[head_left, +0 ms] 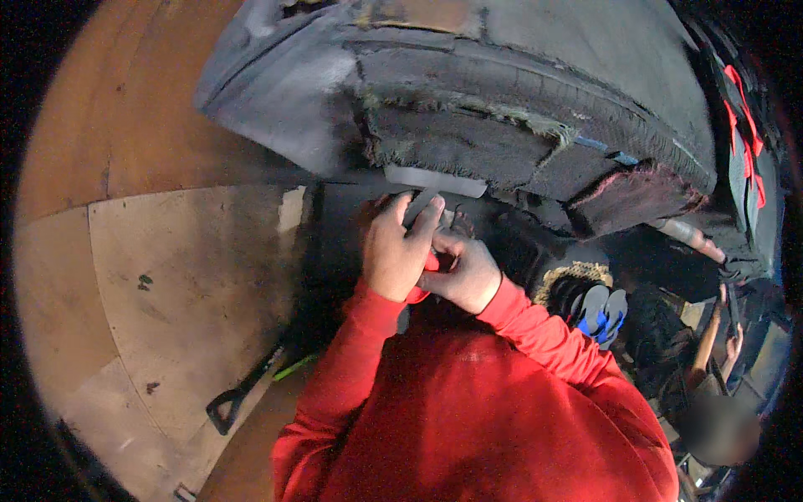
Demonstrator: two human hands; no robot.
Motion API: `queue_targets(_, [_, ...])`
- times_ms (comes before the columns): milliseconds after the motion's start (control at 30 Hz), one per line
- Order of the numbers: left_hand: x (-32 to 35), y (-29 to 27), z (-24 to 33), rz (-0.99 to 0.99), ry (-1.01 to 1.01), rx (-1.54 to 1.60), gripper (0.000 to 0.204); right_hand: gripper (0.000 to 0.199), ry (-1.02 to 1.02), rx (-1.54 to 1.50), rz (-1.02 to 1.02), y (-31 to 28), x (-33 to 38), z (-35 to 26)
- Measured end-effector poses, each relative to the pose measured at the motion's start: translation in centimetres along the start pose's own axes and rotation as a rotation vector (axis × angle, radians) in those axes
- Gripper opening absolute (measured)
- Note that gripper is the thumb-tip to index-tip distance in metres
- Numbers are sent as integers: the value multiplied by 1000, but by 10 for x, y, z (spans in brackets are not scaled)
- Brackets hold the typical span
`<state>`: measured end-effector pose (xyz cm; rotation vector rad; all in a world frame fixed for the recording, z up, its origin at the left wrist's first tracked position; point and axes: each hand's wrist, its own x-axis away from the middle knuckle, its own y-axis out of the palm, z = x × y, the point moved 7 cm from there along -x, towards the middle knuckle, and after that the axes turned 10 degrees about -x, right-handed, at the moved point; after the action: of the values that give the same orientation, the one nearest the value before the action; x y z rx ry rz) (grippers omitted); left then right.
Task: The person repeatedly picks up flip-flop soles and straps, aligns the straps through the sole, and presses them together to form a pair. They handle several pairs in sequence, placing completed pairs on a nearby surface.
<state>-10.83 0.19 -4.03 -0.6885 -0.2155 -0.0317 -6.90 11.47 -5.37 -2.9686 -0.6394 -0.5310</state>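
Note:
My left hand (395, 251) is closed, its thumb and fingers pinching a dark grey flat piece (418, 205) that points toward the bench. Close beside it, my right hand (468, 272) has its fingers curled against a red strap-like part (432, 262). Grey and red together look like a flip-flop, though my hands cover most of it. Just beyond my fingertips, a pale grey strip (439, 181) lies along the near edge of the worn, carpet-covered bench (452, 138).
Grey flip-flops with blue straps (602, 314) stand to my right. More with red straps (744, 138) lie at the far right, near another person's hands (721, 343). Brown boards (184, 293) line the left. A black-handled tool (230, 408) is at the lower left.

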Motion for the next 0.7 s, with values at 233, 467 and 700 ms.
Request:
queue_targets(233, [34, 39, -16, -24, -225, 949, 26, 65, -120, 1089, 23, -13, 22, -11])
queue_targets(467, [81, 8, -23, 133, -139, 1141, 28, 54, -462, 1139, 4, 8, 31, -33])
queue_targets(700, [109, -36, -24, 319, -9, 1197, 30, 49, -673, 1081, -70, 46, 32, -74])
